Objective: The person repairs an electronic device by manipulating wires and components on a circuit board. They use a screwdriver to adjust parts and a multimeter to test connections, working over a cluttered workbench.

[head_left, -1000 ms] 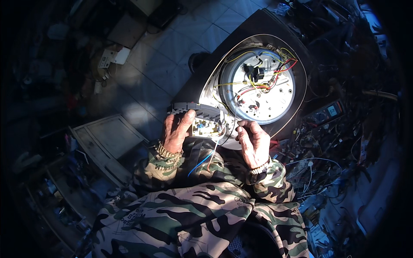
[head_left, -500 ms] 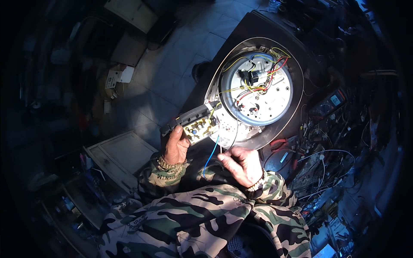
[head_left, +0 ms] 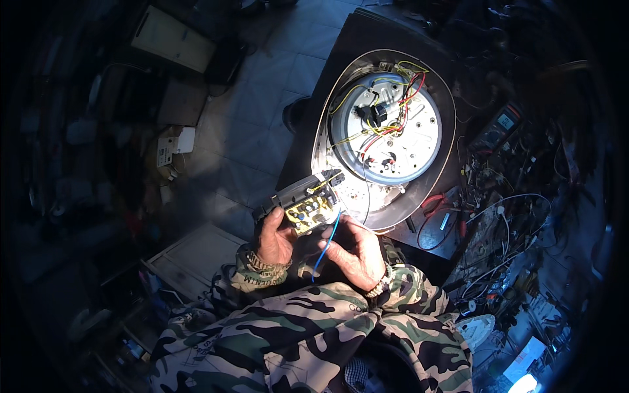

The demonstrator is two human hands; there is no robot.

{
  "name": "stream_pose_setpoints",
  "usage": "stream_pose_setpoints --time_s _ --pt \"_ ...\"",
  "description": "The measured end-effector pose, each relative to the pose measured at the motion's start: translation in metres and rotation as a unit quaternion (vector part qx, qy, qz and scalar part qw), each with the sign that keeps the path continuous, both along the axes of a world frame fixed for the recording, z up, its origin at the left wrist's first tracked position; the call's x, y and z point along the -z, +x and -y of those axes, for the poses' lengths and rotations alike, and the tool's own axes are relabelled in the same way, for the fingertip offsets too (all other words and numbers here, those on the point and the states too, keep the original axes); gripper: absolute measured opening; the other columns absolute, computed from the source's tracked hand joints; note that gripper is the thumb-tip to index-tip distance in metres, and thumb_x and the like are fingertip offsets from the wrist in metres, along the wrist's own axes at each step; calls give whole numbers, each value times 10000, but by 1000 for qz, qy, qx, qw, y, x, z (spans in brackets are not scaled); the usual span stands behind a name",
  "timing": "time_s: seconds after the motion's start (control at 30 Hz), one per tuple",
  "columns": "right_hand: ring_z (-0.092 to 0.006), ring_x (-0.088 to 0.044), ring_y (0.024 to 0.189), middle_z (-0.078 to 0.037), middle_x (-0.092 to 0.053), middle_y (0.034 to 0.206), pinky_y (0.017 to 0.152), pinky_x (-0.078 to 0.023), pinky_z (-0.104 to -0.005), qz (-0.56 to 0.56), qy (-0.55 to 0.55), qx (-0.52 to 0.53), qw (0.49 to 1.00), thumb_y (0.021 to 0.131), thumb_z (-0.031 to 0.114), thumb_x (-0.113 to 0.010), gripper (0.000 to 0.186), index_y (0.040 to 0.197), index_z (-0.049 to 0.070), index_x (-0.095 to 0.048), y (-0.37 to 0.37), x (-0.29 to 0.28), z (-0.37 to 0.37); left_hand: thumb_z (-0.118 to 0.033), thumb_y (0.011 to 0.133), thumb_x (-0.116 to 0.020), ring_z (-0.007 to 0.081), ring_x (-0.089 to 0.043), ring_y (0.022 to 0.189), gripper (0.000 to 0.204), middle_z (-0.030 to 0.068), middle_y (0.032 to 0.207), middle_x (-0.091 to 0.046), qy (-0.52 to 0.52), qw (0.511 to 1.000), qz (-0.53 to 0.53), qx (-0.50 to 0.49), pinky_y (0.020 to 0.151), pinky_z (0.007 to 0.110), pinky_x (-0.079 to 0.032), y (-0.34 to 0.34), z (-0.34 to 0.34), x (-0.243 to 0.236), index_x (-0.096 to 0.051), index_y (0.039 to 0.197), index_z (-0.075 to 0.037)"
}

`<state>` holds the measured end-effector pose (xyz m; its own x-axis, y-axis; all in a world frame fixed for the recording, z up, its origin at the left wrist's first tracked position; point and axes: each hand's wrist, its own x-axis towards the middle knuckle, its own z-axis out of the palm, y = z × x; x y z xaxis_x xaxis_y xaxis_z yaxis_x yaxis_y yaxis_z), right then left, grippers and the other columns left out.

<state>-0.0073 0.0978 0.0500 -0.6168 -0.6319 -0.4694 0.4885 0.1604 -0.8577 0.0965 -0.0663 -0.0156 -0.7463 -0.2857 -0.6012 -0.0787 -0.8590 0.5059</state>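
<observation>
My left hand (head_left: 275, 241) grips a black plastic housing (head_left: 288, 193) with a yellowish circuit board (head_left: 311, 213) carrying small components. The thumb lies along its near left corner. Beside the board's right end, my right hand (head_left: 357, 257) is closed with bent fingers; what is between them is hidden. A blue wire (head_left: 325, 249) hangs from the board across the right thumb. Beyond both hands lies an opened oval appliance base (head_left: 450, 144) with a round metal plate (head_left: 416, 141). Red, yellow and black wires (head_left: 403, 121) run over the plate around a black connector (head_left: 375, 114).
The appliance rests on a dark tabletop (head_left: 350, 39). To the right are a multimeter (head_left: 501, 129), red-handled pliers (head_left: 432, 204) and tangled wires (head_left: 508, 216). A pale cabinet top (head_left: 196, 259) stands left of me. White boxes (head_left: 173, 145) sit on the tiled floor.
My right hand has moved up and left to the board's right end. The board and housing have shifted slightly right and nearer in the view. The whole view has shifted a little.
</observation>
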Motion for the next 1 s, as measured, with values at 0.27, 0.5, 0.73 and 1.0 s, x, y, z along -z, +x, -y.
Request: stream_pose_setpoints --time_s 0.27,0.5,0.73,1.0 --pt "-116 -626 813 -45 -664 938 763 -522 -267 202 -100 262 939 901 193 -728 387 1192 -5 -568 27 37 1 -186 941 -641 274 -669 1055 493 162 1229 -622 -49 995 -41 80 792 380 -613 -2 -3 3 -468 1365 -3" --pt "-176 -664 947 -107 -678 1088 860 -541 -310 189 -86 352 912 831 47 -748 511 1277 -32 -511 22 25 4 -211 912 -707 125 -635 915 461 105 1069 -677 -410 844 -70 338 811 286 -525 -18 17 -4 -557 1266 42" --pt "-122 -616 949 -82 -658 1055 871 -496 -270 -23 49 328 943 802 -23 -715 459 1223 -29 -531 23 33 -22 -187 747 -834 200 -664 934 574 148 1066 -669 -433 659 -165 593 849 330 -524 -48 34 -23 -594 1221 31" --pt "-312 -679 793 -191 -667 891 722 -540 -345 -414 256 172 857 724 22 -712 420 1127 -58 -628 6 5 -52 34 791 -684 150 -673 821 532 158 1261 -578 -577 707 -185 366 677 262 -558 -88 21 -29 -542 1303 -2"
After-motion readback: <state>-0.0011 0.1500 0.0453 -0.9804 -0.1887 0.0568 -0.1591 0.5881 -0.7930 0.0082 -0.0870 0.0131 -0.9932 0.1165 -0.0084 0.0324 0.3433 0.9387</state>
